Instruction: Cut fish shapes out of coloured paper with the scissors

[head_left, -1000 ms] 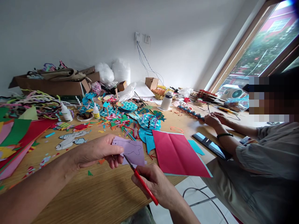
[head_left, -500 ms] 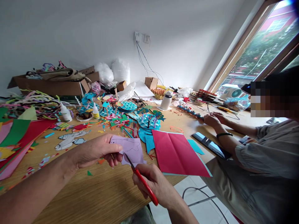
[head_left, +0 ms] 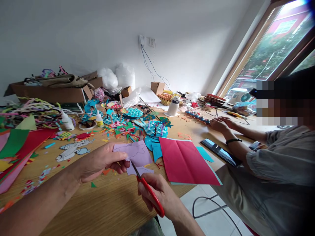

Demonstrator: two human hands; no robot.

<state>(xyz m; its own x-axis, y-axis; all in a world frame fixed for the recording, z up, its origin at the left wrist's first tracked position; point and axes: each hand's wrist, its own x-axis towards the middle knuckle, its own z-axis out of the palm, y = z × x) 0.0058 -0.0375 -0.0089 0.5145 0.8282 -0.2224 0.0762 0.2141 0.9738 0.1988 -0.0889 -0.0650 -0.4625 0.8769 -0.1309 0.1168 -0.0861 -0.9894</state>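
Note:
My left hand [head_left: 109, 160] pinches the left edge of a sheet of purple paper [head_left: 141, 154], thumb on top. A fish outline is drawn on the sheet in dark line. In my right hand [head_left: 157, 193] are red-handled scissors [head_left: 152, 196], their blades at the paper's lower part close to my left fingertips. Below the blades a strip of the purple paper hangs partly separated. Left of my left hand lie cut-out grey paper fish [head_left: 70, 151] on the wooden table [head_left: 98, 209].
Red paper [head_left: 185, 160] lies right of my hands, beside a phone [head_left: 219, 152]. A person [head_left: 278, 157] sits at the right, hands on the table. Behind are paper scraps [head_left: 125, 127], glue bottles [head_left: 67, 121], a white bottle [head_left: 173, 106] and a cardboard box [head_left: 49, 93].
The lower strip of purple paper has parted further from the drawn piece along the cut. The view has shifted slightly to the right; both hands keep their grips.

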